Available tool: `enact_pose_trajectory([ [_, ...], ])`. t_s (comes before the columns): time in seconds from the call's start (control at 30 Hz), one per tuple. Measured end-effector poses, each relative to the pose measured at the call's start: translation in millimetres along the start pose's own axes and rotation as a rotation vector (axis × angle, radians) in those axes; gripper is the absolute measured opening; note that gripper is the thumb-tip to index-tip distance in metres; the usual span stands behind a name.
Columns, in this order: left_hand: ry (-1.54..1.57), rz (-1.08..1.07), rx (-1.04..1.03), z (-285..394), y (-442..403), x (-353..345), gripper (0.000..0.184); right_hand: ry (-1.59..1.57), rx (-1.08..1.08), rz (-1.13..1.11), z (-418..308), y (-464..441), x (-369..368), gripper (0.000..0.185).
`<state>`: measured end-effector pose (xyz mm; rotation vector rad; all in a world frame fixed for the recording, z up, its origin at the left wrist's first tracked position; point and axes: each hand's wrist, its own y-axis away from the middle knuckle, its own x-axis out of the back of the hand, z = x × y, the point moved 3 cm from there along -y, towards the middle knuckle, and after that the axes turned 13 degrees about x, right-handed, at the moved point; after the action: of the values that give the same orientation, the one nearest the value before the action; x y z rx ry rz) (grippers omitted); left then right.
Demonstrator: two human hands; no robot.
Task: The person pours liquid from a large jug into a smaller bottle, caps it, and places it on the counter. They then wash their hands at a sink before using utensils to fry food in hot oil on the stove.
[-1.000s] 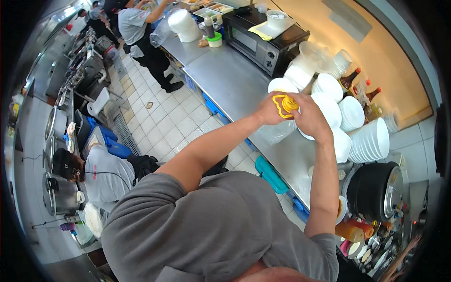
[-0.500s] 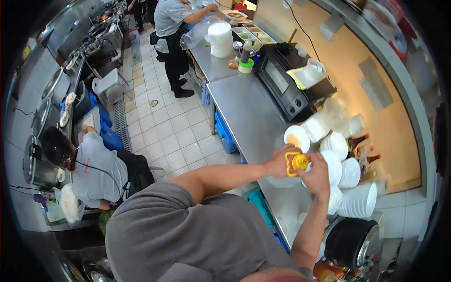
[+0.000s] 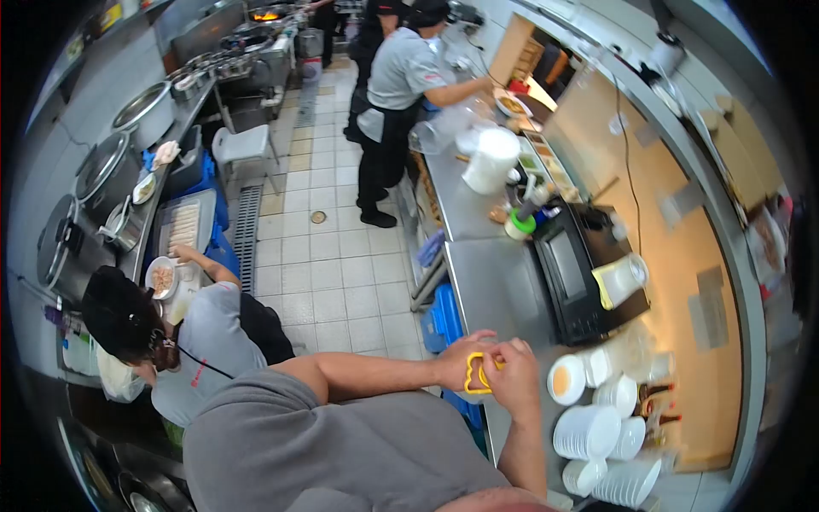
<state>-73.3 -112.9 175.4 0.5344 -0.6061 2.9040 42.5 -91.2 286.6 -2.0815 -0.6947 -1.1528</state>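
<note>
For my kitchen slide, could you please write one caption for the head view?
Left hand and right hand hold a small yellow object by a metal counter with stacked white containers.

Steel bench at right carries a black toaster oven, with a yellow cloth lying on top. Beside the oven stands a green-lidded container; farther back are a white roll and compartmented food trays. Towards the near end, a white bowl with orange contents sits near stacked white containers and red-capped bottles. A blue bin is beneath. Opposite: lidded stockpots and a white bowl of pale pieces near a co-worker. White stool stands on tiled floor beside a drain grate. Open flame shows at the far stove.
</note>
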Motion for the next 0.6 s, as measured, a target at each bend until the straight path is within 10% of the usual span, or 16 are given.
enact_pose_trajectory([
  [0.1, -0.178, 0.275, 0.108, -46, 15, 62, 0.047, -0.045, 0.285, 0.052, -30, -56, -19, 0.025],
  [0.6, -0.691, 0.986, 0.614, -149, 70, 364, 0.044, -0.520, 0.230, -0.154, 68, -351, -239, 0.037],
])
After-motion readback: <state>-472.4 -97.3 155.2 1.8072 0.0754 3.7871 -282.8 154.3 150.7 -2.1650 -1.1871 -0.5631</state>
